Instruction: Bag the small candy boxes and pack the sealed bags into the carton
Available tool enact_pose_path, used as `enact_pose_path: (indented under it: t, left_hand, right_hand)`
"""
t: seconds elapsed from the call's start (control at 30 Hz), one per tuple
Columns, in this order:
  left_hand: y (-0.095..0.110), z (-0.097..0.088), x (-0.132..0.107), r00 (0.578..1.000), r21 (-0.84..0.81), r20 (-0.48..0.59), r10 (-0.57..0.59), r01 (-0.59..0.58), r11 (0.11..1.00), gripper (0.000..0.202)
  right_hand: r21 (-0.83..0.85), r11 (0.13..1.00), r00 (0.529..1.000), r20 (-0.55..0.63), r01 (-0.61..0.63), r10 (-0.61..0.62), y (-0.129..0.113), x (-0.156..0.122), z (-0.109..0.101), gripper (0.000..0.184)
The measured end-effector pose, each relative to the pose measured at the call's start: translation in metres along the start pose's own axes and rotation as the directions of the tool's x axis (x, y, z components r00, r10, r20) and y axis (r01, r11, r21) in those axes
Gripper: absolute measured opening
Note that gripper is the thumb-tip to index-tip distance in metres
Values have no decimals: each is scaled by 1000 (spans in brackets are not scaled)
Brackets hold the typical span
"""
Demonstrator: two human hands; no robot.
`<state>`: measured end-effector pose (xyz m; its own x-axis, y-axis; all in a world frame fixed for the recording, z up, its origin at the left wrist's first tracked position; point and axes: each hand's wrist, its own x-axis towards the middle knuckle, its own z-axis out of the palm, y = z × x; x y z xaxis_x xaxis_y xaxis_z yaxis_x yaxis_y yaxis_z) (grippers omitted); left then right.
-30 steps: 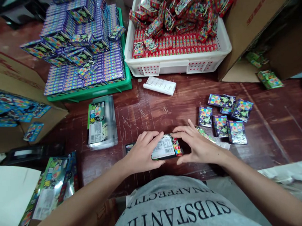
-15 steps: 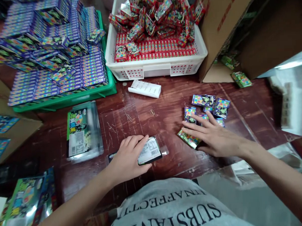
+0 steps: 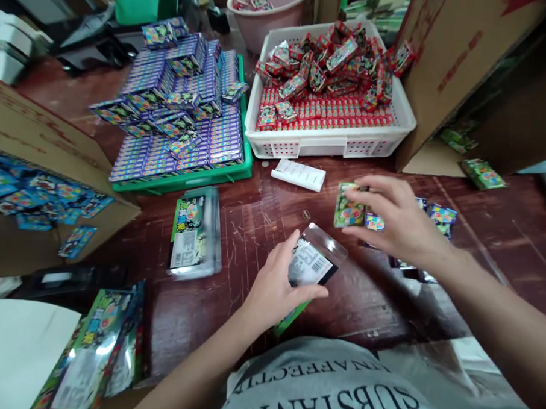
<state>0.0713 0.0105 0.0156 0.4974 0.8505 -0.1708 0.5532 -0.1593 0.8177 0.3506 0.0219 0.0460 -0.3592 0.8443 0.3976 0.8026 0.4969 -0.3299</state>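
Note:
My left hand (image 3: 276, 286) grips a clear plastic package (image 3: 314, 260) with a barcode label and a green card inside, tilted up off the dark red table (image 3: 264, 217). My right hand (image 3: 398, 223) is raised just right of it, its fingers pinched on a small green box (image 3: 348, 206). Under and beyond that hand lies a loose cluster of small purple boxes (image 3: 440, 214).
A green tray (image 3: 181, 181) stacked with purple boxes and a white basket (image 3: 329, 145) of red boxes stand at the back. A white strip (image 3: 299, 175) and a filled clear package (image 3: 195, 232) lie between. Cardboard cartons (image 3: 48, 148) flank both sides; more packages (image 3: 102, 338) sit front left.
My right hand picked the green box up from the table and lifted it. My left hand tilted the clear package upward.

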Motion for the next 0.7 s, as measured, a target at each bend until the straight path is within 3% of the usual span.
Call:
enact_pose_path:
  t: [0.07,0.13,0.2,0.3,0.37,0.5,0.57,0.6,0.7]
  left_hand:
    - [-3,2,4,997,-156,-61,-36,26,987,64]
    - [-4,4,8,988,-279,-98,-122,90,956,43]
    - [-4,5,11,976,-388,-83,-201,154,909,36]
    - [0,4,15,962,-572,-40,-270,200,796,34]
    - [4,2,17,956,-677,-17,-293,205,707,32]
    - [6,2,19,928,-810,35,-372,244,533,30]
    - [5,5,18,908,-847,32,-418,246,470,30]
    - [4,6,17,900,-860,16,-435,235,453,29]
    - [3,10,15,885,-870,-65,-460,176,460,27]
  right_hand:
    - [4,1000,999,48,23,-24,1,10,-12,62]
    - [43,996,976,199,84,-91,-1,20,-20,62]
    - [69,990,955,265,120,-134,-4,28,-23,64]
    - [85,989,969,206,119,-134,-7,40,-21,70]
    - [133,982,956,243,135,-164,-8,47,-18,69]
    - [308,939,833,472,151,-288,-11,54,-15,70]
    - [397,910,785,522,121,-333,-13,56,-13,74]
    - [428,899,787,522,91,-328,-15,56,-11,74]
    - [463,886,901,399,-35,-172,-19,57,2,59]
